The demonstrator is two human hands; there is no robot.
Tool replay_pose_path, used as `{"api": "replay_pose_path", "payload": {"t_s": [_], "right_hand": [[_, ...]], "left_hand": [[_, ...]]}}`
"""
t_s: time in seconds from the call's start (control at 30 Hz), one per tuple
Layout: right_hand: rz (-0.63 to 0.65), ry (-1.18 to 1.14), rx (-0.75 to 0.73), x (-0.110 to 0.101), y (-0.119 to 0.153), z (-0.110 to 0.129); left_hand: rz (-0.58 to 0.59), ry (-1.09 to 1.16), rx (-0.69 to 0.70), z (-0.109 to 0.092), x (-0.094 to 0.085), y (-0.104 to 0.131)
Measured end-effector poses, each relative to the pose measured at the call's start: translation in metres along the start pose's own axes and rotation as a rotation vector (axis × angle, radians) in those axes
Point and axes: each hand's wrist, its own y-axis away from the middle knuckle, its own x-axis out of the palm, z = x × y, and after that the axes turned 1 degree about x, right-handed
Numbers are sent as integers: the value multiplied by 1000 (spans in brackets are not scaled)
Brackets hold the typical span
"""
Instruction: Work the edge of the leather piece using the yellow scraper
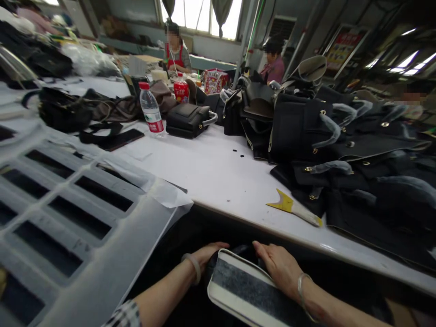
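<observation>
Below the near edge of the white counter (218, 181), low in the head view: a flat dark panel with a pale border (245, 290), held between both hands. Left hand (207, 254) curled under its far left corner, fingers hidden, grip impossible to tell. Right hand (279, 268) laid flat on top near the far edge, fingers extended, pressing rather than pinching. Probably light and fairly stiff, felt-like on top, best taken by the pale edges. On the counter: a yellow-tipped tool (294, 208), stacked black bags (340, 136), a water bottle (151, 111)
</observation>
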Motion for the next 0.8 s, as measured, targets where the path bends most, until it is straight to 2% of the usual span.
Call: {"api": "replay_pose_path", "payload": {"t_s": [0.17,0.4,0.53,0.8], "right_hand": [[66,18,-55,-3,3,6],[116,53,-158,-2,-1,13],[119,78,-189,0,-4,18],[171,55,-294,-1,-10,34]], "left_hand": [[-47,100,-101,-3,9,-3],[-116,205,-161,-6,21,25],[-129,244,-181,-11,24,33],[-156,320,-134,-4,22,21]]}}
